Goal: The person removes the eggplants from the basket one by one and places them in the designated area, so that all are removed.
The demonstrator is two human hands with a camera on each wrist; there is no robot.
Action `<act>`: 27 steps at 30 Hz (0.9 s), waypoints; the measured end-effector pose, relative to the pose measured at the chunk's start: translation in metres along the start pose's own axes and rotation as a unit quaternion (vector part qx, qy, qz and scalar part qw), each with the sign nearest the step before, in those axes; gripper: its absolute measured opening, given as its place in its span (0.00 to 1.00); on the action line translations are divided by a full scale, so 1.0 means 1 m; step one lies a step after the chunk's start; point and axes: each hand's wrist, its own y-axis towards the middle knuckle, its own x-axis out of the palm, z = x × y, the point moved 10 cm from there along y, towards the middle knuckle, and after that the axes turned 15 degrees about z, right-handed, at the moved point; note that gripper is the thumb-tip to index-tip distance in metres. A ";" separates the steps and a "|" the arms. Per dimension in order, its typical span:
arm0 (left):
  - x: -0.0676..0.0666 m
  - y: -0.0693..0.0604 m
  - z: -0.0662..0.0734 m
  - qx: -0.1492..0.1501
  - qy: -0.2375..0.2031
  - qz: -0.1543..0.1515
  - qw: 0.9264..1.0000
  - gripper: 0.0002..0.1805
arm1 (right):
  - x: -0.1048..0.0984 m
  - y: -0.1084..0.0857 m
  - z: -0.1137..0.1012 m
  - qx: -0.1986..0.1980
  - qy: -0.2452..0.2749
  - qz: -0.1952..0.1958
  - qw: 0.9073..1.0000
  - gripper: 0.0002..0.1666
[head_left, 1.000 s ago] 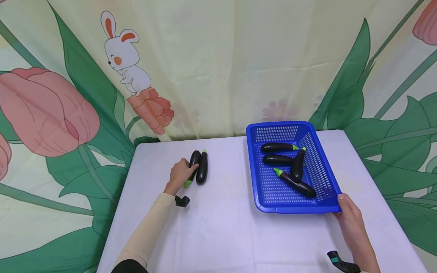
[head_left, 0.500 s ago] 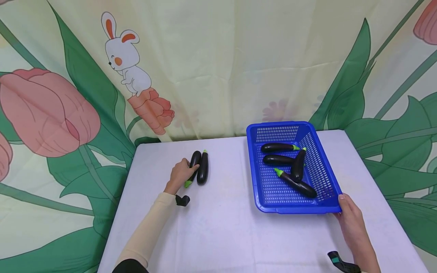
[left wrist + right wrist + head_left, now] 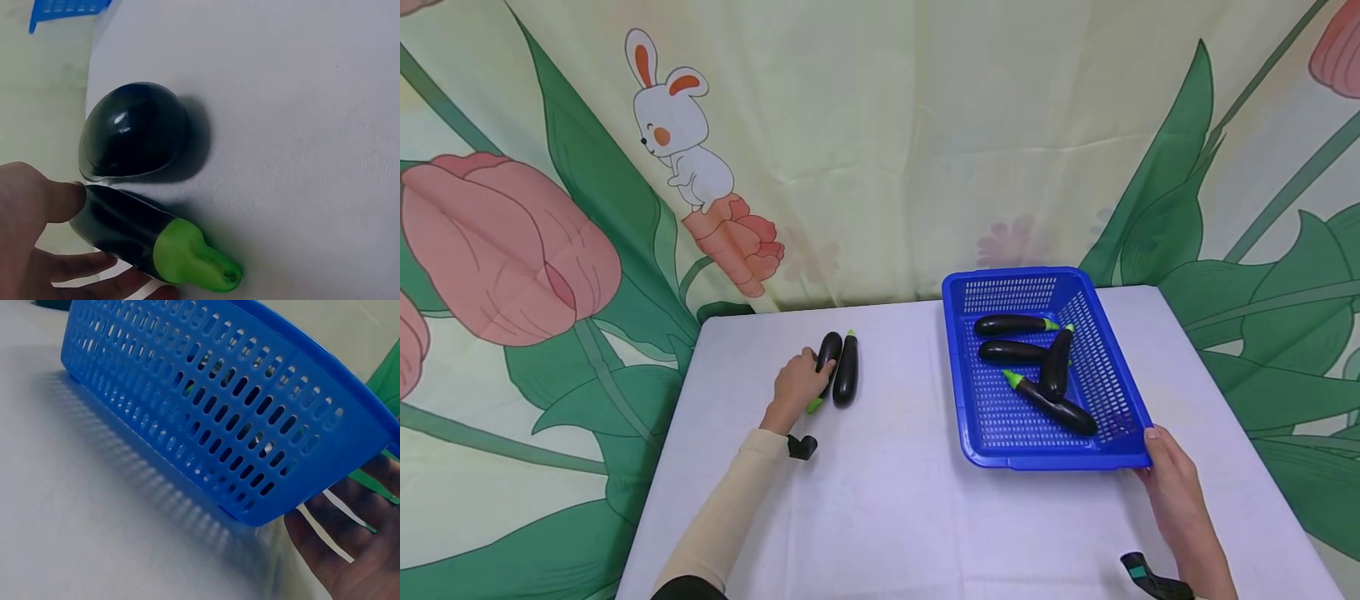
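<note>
White table [image 3: 880, 525] | left hand [image 3: 797, 385] pinches eggplant [image 3: 828, 349]; 2nd eggplant [image 3: 846, 372] beside | right hand [image 3: 1176, 483] grips basket [image 3: 1037, 461] holding 4 eggplants [image 3: 1055, 368]

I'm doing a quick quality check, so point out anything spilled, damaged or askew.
Nothing looks spilled or damaged. The one mildly untidy spot is in the blue basket, where one eggplant lies crosswise over the end of another eggplant.

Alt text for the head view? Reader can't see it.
At a white table, a person's left grip holds one eggplant beside a second eggplant; the right grip holds the near right corner of a blue basket containing four more. Behind: a tulip-and-rabbit backdrop.
</note>
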 end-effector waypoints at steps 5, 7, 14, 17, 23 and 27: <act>-0.009 -0.002 0.005 0.018 0.005 0.030 0.999 0.31 | 0.000 0.000 -0.001 -0.001 0.000 -0.001 1.000 0.44; -0.012 -0.002 0.008 0.025 0.007 0.038 0.999 0.30 | 0.001 0.000 -0.002 -0.003 0.000 -0.003 1.000 0.43; -0.023 -0.006 0.028 0.062 0.016 0.063 0.996 0.28 | 0.000 -0.001 -0.002 0.000 0.031 -0.005 1.000 0.42; -0.027 -0.007 0.039 0.068 0.011 0.069 0.995 0.27 | 0.001 -0.001 -0.002 0.001 0.036 -0.004 0.999 0.41; -0.036 -0.013 0.065 0.085 0.003 0.075 0.994 0.26 | 0.001 -0.001 -0.001 0.001 0.036 -0.007 0.999 0.41; -0.041 -0.019 0.087 0.116 0.002 0.085 0.990 0.25 | 0.001 -0.001 -0.002 -0.001 0.043 -0.008 0.999 0.41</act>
